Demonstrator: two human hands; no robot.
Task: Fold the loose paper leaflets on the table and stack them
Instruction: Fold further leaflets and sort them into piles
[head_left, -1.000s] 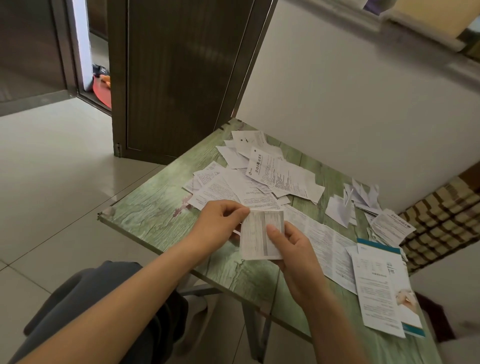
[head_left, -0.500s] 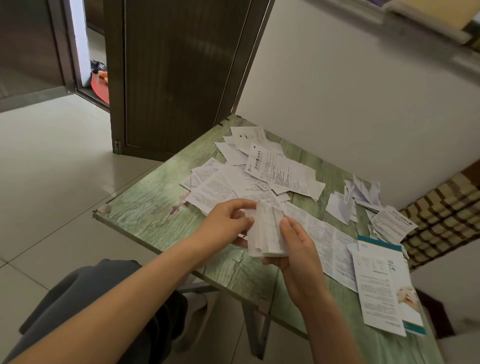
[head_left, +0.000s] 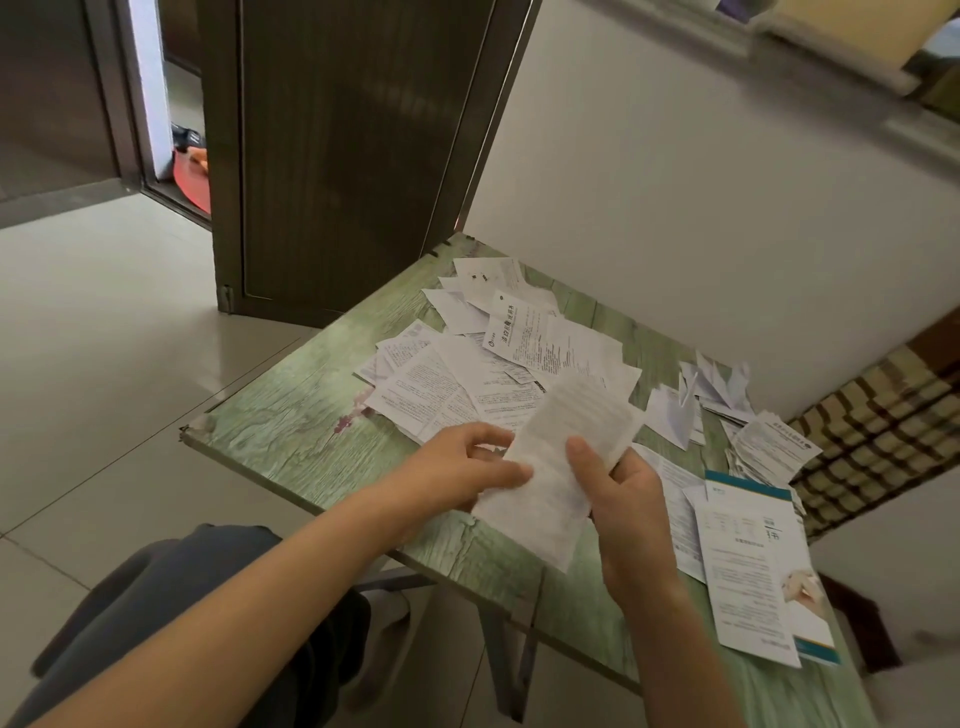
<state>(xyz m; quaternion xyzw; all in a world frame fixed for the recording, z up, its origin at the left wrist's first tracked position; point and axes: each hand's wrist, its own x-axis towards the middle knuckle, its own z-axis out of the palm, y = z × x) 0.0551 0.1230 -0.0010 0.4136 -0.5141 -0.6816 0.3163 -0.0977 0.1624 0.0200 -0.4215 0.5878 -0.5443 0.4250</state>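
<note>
While left hand (head_left: 451, 470) and right hand (head_left: 626, 506) pinch it with fingers (head_left: 501, 469), leaflet (head_left: 574, 410) long, white, finely printed.

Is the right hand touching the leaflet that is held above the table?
Touching. The head view shows the right hand with its thumb on the face of the leaflet, pinching it.

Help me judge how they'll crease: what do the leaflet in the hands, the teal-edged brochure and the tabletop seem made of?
Held leaflet: thin matte paper, probably uncoated; it bends limply. Brochure: stiffer-looking paper, perhaps coated; colour print, lies flat, gloss unclear. Tabletop: green wood-grain pattern with a smooth, slightly glossy surface, maybe laminate or glass; it shows soft reflections.
</note>
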